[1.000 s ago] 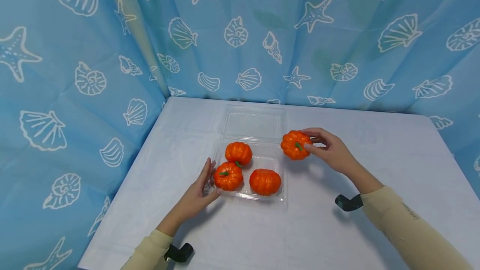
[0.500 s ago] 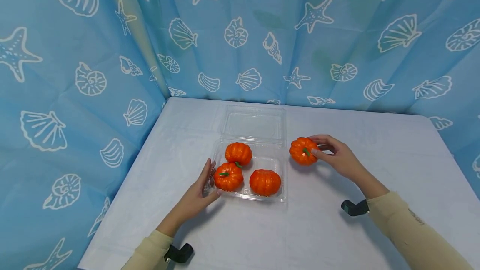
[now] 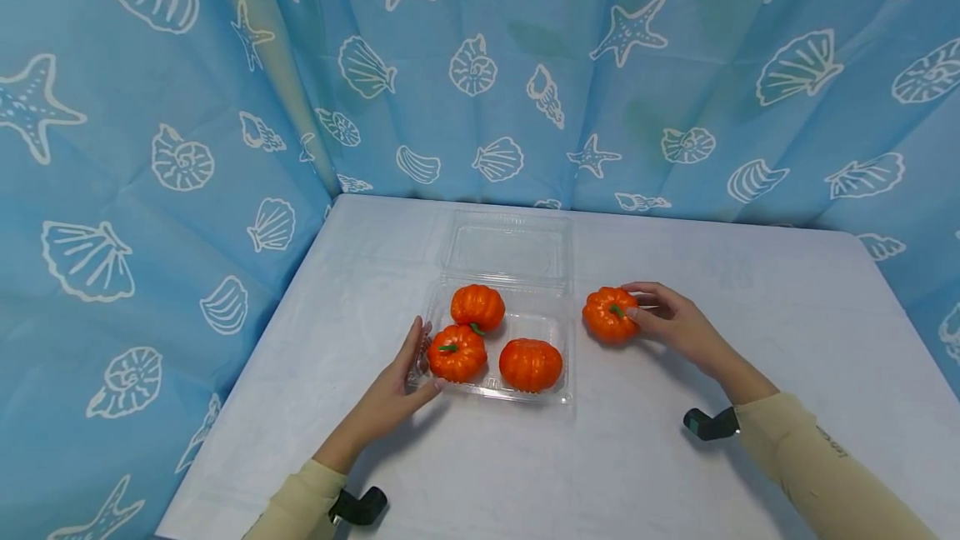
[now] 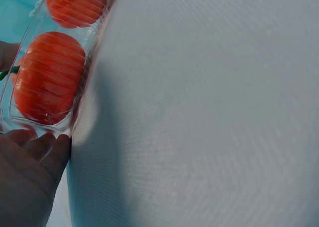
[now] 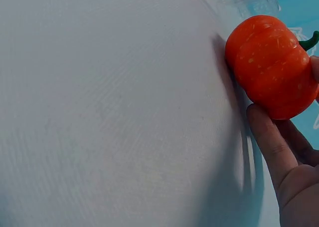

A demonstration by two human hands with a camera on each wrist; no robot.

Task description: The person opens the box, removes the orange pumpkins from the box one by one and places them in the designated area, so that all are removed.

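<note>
A small orange pumpkin (image 3: 604, 319) with a green stem is right of the clear plastic clamshell box (image 3: 538, 325), close over the table. My right hand (image 3: 678, 332) holds it from its right side, the thumb by the stem and fingers (image 5: 269, 142) against its side. Inside the box sit another pumpkin (image 3: 456, 353) at front left, one (image 3: 477, 307) behind it, and one (image 3: 530, 365) at front right. My left hand (image 3: 390, 398) rests at the box's front left corner, fingers extended along the left wall and thumb by the front rim.
The box's transparent lid (image 3: 510, 248) lies folded back flat behind it. A white cloth (image 3: 750, 290) covers the table. Blue curtains (image 3: 675, 90) with shell and starfish prints hang along its back and left edges.
My right hand has carried its pumpkin away from the box's right edge, rightward, toward me and down to the table. My left hand and the three pumpkins in the box stay in place.
</note>
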